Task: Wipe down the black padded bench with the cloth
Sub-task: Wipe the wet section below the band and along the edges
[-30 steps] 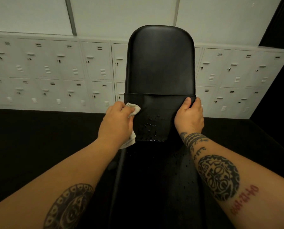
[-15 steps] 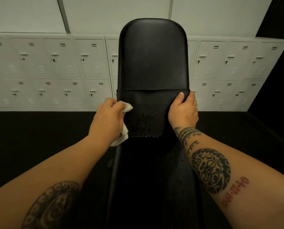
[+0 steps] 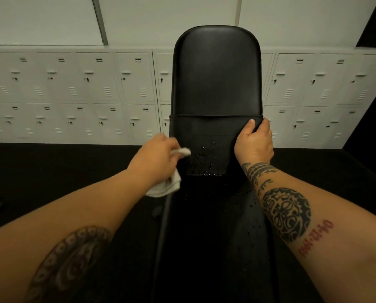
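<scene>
1. Two hands engaged. Locate the left hand (image 3: 154, 158) at centre-left of frame, blurred, fingers curled round a bunched white cloth (image 3: 165, 186); individual finger placement not discernible.
2. Locate the right hand (image 3: 254, 143) at centre-right: thumb laid on the front face, fingers wrapped round the right edge of the black padded bench (image 3: 215, 73).
3. Find the bench down the middle of frame, from bottom edge to upper centre, in front of pale lockers (image 3: 73, 90).
4. Note water droplets (image 3: 204, 158) on the lower back panel between the hands, with more scattered on the seat toward lower right.
5. Treat the cloth as light, soft and limp: keep bunched in the palm, loose tail tucked clear.
6. Treat the padding as smooth, yielding and probably slippery where wet: brace at a dry side edge, not on the wet face.
7. Judge the wipe as barely begun, at the panel's left edge.
</scene>
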Tool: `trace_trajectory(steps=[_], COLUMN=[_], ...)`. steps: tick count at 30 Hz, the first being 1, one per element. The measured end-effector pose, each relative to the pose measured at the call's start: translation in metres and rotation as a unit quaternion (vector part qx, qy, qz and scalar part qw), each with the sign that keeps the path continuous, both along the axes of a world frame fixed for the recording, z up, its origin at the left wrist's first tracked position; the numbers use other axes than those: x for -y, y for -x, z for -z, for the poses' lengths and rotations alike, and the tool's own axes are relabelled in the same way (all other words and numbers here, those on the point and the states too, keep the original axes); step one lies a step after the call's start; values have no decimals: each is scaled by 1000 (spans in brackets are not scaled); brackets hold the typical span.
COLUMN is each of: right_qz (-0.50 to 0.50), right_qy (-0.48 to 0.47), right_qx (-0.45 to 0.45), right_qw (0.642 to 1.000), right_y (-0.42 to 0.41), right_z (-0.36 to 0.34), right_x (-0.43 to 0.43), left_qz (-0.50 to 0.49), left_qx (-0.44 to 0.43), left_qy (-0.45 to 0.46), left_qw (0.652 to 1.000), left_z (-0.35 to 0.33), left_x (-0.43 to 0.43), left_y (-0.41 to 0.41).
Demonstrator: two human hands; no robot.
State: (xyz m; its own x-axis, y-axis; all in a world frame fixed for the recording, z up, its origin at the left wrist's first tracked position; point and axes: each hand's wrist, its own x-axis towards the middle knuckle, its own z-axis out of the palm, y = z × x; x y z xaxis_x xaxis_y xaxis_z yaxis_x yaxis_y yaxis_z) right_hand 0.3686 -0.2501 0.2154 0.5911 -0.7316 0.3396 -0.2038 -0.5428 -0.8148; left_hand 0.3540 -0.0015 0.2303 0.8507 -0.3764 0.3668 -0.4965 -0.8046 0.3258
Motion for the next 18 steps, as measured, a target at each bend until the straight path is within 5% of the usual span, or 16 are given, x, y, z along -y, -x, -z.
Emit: trace_trajectory(steps=[6, 10, 15, 18], right_qz=[-8, -90, -379, -379], right_qy=[-13, 10, -124, -137], right_qx=[-95, -19, 30, 52], right_qw=[995, 996, 916, 914], right_y=[7, 35, 73, 83], right_z=[-20, -39, -62, -60], right_x=[0, -27, -75, -70], left_qz=[-66, -62, 32, 106], left_qx=[-144, -205, -331, -388], left_qy=[332, 438, 567, 537], left_qw=[930, 873, 753, 742], left_z=[-34, -43, -69, -80], left_x=[22, 39, 59, 50], left_y=[4, 6, 17, 18])
